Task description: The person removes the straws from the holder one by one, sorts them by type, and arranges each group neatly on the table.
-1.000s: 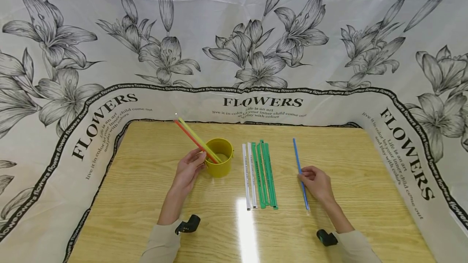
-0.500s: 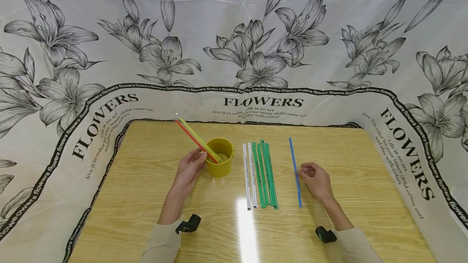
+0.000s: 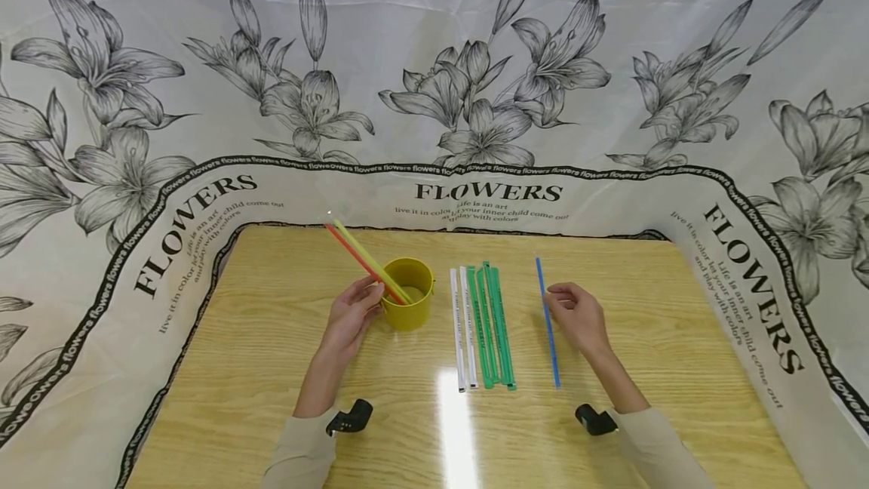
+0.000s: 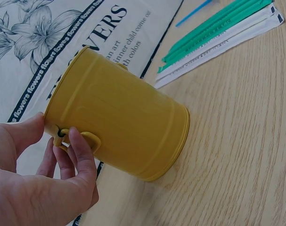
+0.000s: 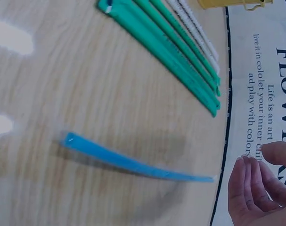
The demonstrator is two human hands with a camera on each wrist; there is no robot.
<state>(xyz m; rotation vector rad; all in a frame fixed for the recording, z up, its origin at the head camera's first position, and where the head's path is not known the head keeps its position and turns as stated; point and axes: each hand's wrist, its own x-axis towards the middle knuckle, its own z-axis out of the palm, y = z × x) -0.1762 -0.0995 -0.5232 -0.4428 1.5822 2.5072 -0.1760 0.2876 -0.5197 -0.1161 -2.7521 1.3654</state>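
My left hand pinches the rim and side loop of a small yellow metal bucket, thumb at the rim and fingers by the loop. A red straw and yellow straws lean out of the bucket toward the back left. On the table to the right lies a single blue straw. Just right of its far half hovers my right hand, fingers loosely bent and nothing between them. In the right wrist view, that hand appears apart from the blue straw.
Between bucket and blue straw lie two white paper-wrapped straws and several green paper-wrapped straws, side by side. The wooden table meets a flower-printed cloth at its back and sides.
The blue straw was set down slightly farther left and let go by my right hand. That hand then moved forward and left along it. My left hand and the bucket stayed put.
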